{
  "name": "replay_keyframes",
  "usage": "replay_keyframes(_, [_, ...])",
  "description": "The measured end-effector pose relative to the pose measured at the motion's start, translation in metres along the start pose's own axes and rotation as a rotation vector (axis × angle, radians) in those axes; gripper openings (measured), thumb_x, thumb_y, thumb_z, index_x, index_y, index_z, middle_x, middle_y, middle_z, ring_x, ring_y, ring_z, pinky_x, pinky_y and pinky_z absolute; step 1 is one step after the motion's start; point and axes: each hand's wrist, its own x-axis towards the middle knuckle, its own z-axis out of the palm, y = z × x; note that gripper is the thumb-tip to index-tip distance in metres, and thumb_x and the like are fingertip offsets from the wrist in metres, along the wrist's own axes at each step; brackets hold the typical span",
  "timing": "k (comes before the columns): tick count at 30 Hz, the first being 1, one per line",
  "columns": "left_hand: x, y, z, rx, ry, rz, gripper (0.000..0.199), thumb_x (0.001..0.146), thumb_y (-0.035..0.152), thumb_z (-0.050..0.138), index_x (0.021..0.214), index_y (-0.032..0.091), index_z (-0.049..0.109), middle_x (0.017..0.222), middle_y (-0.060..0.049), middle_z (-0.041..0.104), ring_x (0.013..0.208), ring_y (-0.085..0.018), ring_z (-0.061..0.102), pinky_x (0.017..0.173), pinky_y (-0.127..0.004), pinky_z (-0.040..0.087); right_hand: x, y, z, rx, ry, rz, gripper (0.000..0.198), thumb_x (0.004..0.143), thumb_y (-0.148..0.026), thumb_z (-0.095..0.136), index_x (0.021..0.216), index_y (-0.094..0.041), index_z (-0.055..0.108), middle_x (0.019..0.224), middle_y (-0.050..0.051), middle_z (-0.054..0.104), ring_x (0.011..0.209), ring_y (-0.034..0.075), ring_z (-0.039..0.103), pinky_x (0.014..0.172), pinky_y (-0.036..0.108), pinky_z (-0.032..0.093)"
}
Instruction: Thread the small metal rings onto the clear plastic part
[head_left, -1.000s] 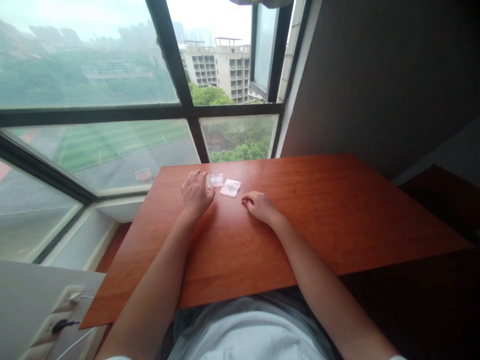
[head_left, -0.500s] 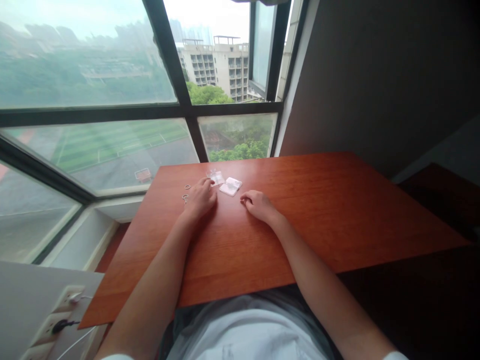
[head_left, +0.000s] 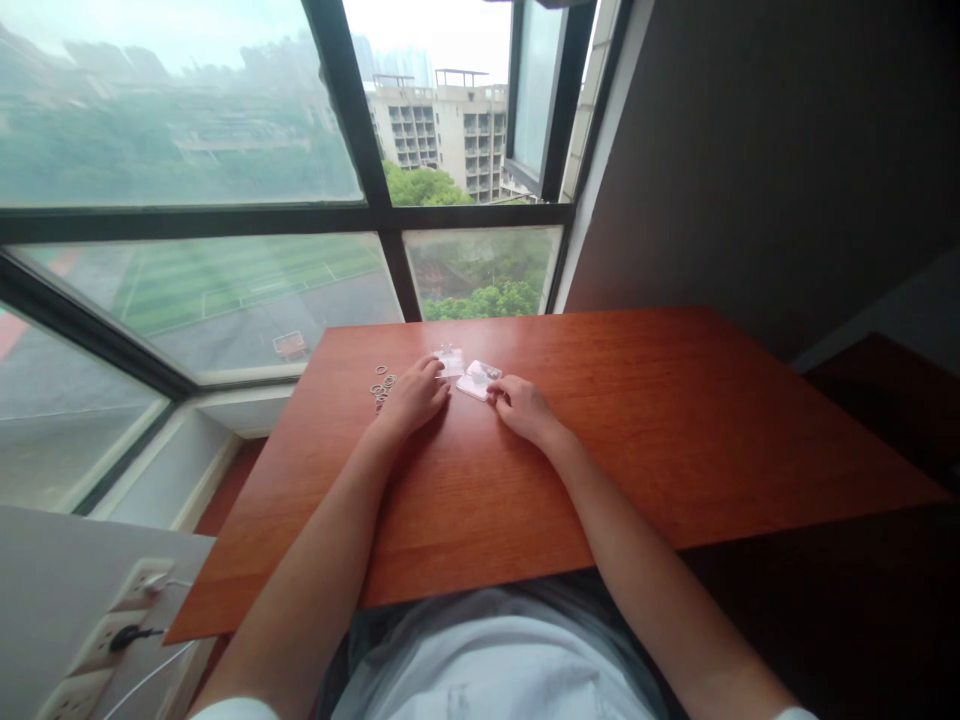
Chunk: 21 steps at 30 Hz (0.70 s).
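White shirt (head_left: 517, 660): worn by the person; set just short of the near edge.
Bench (head_left: 480, 510): one, reddish wood; all small items carried on its far left part.
Forearms (head_left: 637, 535): two, bare; extended forward from either side and angled inward, with the wrists held low over the wood.
Rings (head_left: 382, 388): several, small; gathered loosely left of the knuckles, one lying apart at the far side; best left undisturbed by the wrist, since they could be scattered.
Left hand (head_left: 415, 396): palm down, fingers bent forward, thumb held apart from them; fingertips at the left side of the clear container (head_left: 452, 358); whether it is gripped cannot be told.
Right hand (head_left: 521, 408): turned partly on its side, thumb and forefinger brought near each other at the near right edge of the flat case (head_left: 475, 381); a pinch seems likely but cannot be confirmed.
Flat case: pale, laid flat between the two hands; best steadied lightly by its edge, level, without being pushed into its neighbour.
Clear container: transparent, set just beyond and left of the case; contents too small to be identified; best touched gently, as tipping is possible.
Window frame (head_left: 386, 218): dark, beyond the far edge.
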Motion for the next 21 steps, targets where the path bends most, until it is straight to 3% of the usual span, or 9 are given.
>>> replay_keyframes(5, [-0.002, 0.001, -0.005, -0.028, -0.013, 0.034, 0.025, 0.087, 0.027, 0.049, 0.104, 0.019, 0.065, 0.113, -0.010, 0.066, 0.093, -0.024, 0.065, 0.083, -0.033, 0.049, 0.000, 0.006, 0.001, -0.056, 0.123, 0.032, 0.038, 0.081, -0.024, 0.063, 0.118, -0.019, 0.064, 0.121, 0.010, 0.059, 0.111, 0.022, 0.056, 0.102, 0.035, 0.045])
replay_keyframes(11, [-0.003, 0.016, -0.004, -0.043, -0.008, 0.132, 0.022, 0.088, 0.027, 0.050, 0.090, 0.022, 0.071, 0.098, -0.008, 0.069, 0.083, -0.022, 0.064, 0.075, -0.032, 0.048, -0.001, 0.011, 0.002, -0.127, 0.112, 0.055, 0.042, 0.079, -0.027, 0.064, 0.120, -0.020, 0.063, 0.133, 0.012, 0.052, 0.123, 0.026, 0.050, 0.109, 0.040, 0.039])
replay_keyframes(15, [-0.004, 0.032, -0.001, -0.065, -0.030, 0.179, 0.022, 0.088, 0.025, 0.051, 0.093, 0.022, 0.072, 0.102, -0.008, 0.069, 0.082, -0.022, 0.064, 0.075, -0.032, 0.049, 0.001, 0.018, -0.002, -0.133, 0.148, 0.127, 0.038, 0.080, -0.015, 0.056, 0.116, -0.017, 0.065, 0.133, 0.014, 0.052, 0.125, 0.025, 0.049, 0.110, 0.038, 0.038])
replay_keyframes(21, [-0.007, 0.047, 0.001, -0.077, -0.049, 0.227, 0.026, 0.090, 0.026, 0.051, 0.101, 0.021, 0.074, 0.108, -0.009, 0.069, 0.086, -0.022, 0.066, 0.079, -0.033, 0.050, 0.001, 0.020, -0.005, -0.126, 0.147, 0.170, 0.039, 0.076, -0.011, 0.056, 0.114, -0.016, 0.065, 0.137, 0.015, 0.050, 0.129, 0.026, 0.047, 0.112, 0.038, 0.036])
